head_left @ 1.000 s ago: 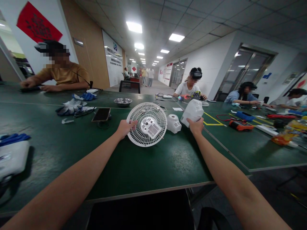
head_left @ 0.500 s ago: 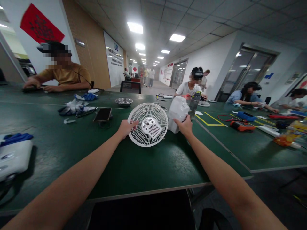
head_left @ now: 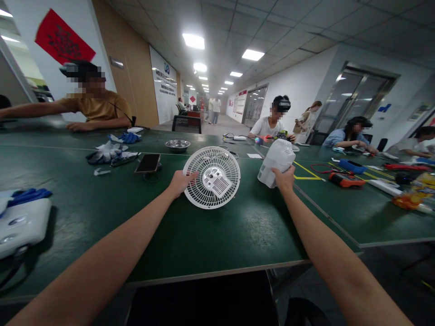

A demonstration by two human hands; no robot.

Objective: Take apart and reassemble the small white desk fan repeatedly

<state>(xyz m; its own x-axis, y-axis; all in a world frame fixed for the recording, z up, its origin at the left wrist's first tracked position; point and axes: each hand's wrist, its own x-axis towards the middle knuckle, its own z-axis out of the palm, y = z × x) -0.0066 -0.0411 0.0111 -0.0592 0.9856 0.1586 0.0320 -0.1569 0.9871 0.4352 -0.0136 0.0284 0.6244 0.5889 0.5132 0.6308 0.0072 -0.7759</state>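
Head view, left hand [head_left: 181, 182] gripping fan grille's [head_left: 212, 178] left rim, right hand [head_left: 284, 177] grasping white housing [head_left: 276, 162]

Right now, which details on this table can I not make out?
All in the head view:
White housing, far side: hidden by its body and the right hand.
Fan guard, far face: turned away.
White device: cut off by left edge.
Meter, markings: too small.
Bottle, label: blurred.

Head-high view, forward and down
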